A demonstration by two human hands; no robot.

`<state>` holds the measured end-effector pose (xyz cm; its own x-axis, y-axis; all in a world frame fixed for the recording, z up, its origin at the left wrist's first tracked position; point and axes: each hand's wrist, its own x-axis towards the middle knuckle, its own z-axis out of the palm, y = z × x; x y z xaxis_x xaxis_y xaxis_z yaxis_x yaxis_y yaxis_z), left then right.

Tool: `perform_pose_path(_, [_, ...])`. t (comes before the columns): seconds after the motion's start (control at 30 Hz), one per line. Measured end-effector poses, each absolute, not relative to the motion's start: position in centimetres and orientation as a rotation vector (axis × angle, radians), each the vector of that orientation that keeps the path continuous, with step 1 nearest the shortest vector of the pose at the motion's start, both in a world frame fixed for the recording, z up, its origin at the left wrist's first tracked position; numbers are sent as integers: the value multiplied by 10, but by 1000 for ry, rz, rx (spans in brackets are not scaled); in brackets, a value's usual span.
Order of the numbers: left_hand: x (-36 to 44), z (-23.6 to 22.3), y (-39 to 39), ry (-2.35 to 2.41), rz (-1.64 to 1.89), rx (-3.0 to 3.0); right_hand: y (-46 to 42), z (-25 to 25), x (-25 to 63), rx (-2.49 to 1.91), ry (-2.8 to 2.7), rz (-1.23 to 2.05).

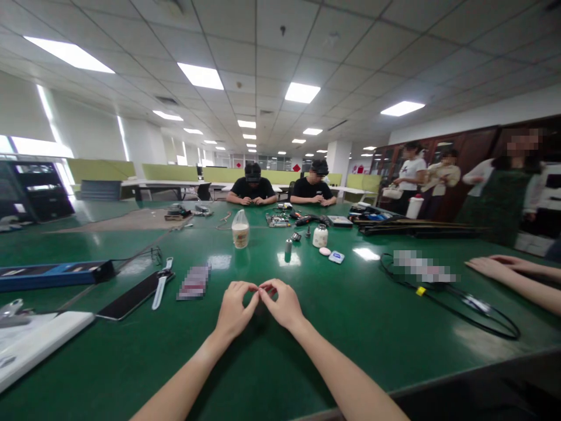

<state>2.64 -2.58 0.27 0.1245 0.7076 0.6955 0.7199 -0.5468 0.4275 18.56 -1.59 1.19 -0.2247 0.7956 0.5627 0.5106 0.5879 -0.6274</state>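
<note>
My left hand (234, 308) and my right hand (284, 304) rest together on the green table (342, 327), fingertips meeting in a pinch at the middle. Both are closed on something tiny that I cannot make out. A white smartwatch (161, 284) lies to the left of my hands, beside a dark phone (134, 296). A blurred card (194, 282) sits just beyond my left hand.
A white bottle (240, 229), a small jar (320, 235), a lid (325, 251) and tools lie mid-table. A blue box (52, 273) and white tray (35, 342) are left. A black cable (460, 301) loops right, near another person's hands (495, 266). Two seated people face me; others stand right.
</note>
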Motion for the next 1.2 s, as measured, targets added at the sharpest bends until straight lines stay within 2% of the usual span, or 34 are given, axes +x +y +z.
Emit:
perform_pose_path(0.17, [24, 3, -24, -1499, -1492, -2143, -16, 9, 184, -1115, -1903, 353])
perform_pose_path(0.43, [20, -2, -20, -1507, -1494, -2029, -1, 5, 181, -1115, -1852, 564])
perform_pose_path(0.63, [21, -1, -21, -1523, -1478, -2047, -8, 13, 182, -1108, -1926, 382])
perform_pose_path(0.9, [21, -2, -22, -1551, -1500, -2016, 5, 14, 187, -1040, -1853, 346])
perform_pose_path(1.2, [18, -5, -19, -1597, -1531, -2007, 33, -19, 209, -1434, -1900, 322])
